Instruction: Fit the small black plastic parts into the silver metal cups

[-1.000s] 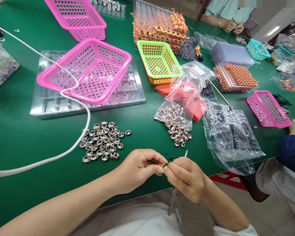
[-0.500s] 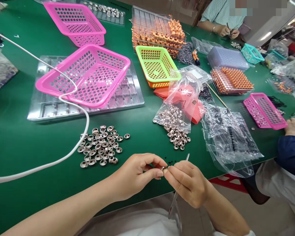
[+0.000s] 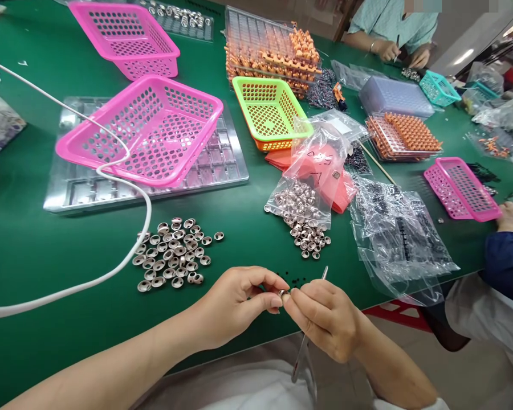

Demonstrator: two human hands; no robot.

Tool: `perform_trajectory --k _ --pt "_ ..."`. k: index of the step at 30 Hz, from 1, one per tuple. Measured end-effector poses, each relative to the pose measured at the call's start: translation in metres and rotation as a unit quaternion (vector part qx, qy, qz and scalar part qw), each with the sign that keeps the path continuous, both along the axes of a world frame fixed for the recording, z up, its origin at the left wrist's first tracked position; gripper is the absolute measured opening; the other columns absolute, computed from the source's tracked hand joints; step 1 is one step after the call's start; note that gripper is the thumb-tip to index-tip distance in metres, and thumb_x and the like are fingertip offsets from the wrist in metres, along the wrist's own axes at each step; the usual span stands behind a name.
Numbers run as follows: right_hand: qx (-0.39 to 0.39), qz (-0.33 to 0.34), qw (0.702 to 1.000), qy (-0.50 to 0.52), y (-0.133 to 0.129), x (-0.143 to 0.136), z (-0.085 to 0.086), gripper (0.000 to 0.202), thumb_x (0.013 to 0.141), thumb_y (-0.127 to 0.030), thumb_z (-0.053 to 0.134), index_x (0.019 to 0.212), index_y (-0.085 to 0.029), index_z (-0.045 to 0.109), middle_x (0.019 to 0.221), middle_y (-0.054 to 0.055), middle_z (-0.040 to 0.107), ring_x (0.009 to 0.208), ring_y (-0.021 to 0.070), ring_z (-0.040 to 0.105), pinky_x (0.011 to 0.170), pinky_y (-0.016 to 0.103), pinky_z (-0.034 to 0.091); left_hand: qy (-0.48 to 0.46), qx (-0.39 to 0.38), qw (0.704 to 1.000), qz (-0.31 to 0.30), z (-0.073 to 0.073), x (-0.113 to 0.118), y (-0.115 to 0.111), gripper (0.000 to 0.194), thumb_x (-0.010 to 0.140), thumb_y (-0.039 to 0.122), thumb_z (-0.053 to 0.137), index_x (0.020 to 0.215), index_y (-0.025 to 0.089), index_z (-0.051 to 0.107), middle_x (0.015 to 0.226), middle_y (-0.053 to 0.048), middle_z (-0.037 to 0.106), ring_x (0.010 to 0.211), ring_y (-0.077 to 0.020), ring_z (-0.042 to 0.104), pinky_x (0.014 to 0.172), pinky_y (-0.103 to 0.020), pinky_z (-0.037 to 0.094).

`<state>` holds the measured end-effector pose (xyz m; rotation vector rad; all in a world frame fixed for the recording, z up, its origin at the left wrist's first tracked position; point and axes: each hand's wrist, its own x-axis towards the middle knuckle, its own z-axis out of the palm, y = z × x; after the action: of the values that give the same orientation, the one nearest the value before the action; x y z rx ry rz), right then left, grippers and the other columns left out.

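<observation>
Between the thumb and forefinger of my left hand point(image 3: 243, 302) is a small silvery metal cup point(image 3: 283, 292). My right hand point(image 3: 331, 316) meets it from the other side, its fingertips touching the cup's edge. A pair of slim metal tweezers point(image 3: 299, 359) runs through my right hand, one end above the fingers and the other below the palm. Several tiny black parts point(image 3: 297, 281) lie on the green table just behind my fingertips. Left of my hands is a loose pile of metal cups point(image 3: 177, 250). More metal cups point(image 3: 310, 233) spill from a clear plastic bag point(image 3: 325, 199).
A white cable point(image 3: 123, 265) crosses the left side, over a pink basket point(image 3: 154, 179) on a clear tray point(image 3: 79, 196). Behind stand a green basket point(image 3: 277, 136) and stacked trays of orange parts point(image 3: 273, 60). Co-workers' hands point(image 3: 387, 50) show at the far side and right.
My hands hold nearly the same pose around the metal cup. The view has shifted very slightly. Across the table, a co-worker's hands have moved farther apart.
</observation>
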<state>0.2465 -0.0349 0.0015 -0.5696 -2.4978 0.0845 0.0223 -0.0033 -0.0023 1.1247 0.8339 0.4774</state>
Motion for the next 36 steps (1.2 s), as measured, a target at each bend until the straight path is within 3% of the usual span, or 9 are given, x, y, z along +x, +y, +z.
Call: perform_trajectory --k 11,17,31,36 --pt "0.01 0.014 1.0 0.009 0.006 -0.005 0.005 0.04 0.098 -0.01 0.032 0.101 -0.001 0.071 0.096 0.016 0.068 0.079 0.0204 0.062 0.057 0.033 0.051 -0.037 -0.06 0.997 0.026 0.004 0.002 -0.003 0.011 0.083 0.021 0.068 0.089 0.012 0.073 0.079 -0.003 0.07 0.071 -0.0138 0.065 0.071 -0.026 0.056" --pt "0.007 0.025 1.0 0.01 0.01 -0.006 0.006 0.032 0.095 -0.009 0.04 0.102 0.001 0.07 0.097 0.018 0.067 0.078 0.0207 0.062 0.059 0.035 0.053 -0.039 -0.051 0.997 0.029 0.003 0.001 -0.001 0.013 0.084 0.021 0.068 0.091 0.011 0.073 0.082 -0.004 0.071 0.072 -0.014 0.065 0.072 -0.026 0.056" --pt "0.013 0.008 1.0 -0.025 0.007 -0.002 0.002 0.033 0.095 -0.01 0.041 0.108 -0.001 0.07 0.098 0.018 0.068 0.083 0.022 0.063 0.062 0.035 0.054 0.045 0.116 0.992 -0.028 0.002 -0.005 0.003 0.018 0.092 0.022 0.061 0.102 0.017 0.075 0.091 -0.004 0.075 0.078 -0.0151 0.07 0.073 -0.023 0.057" --pt "0.015 0.002 1.0 -0.011 0.007 -0.002 0.002 0.039 0.097 -0.01 0.034 0.104 -0.002 0.071 0.095 0.017 0.069 0.082 0.021 0.062 0.06 0.033 0.053 0.037 0.113 0.993 -0.02 0.001 -0.006 0.001 0.018 0.092 0.021 0.06 0.101 0.016 0.075 0.089 -0.004 0.074 0.074 -0.0139 0.071 0.07 -0.021 0.058"
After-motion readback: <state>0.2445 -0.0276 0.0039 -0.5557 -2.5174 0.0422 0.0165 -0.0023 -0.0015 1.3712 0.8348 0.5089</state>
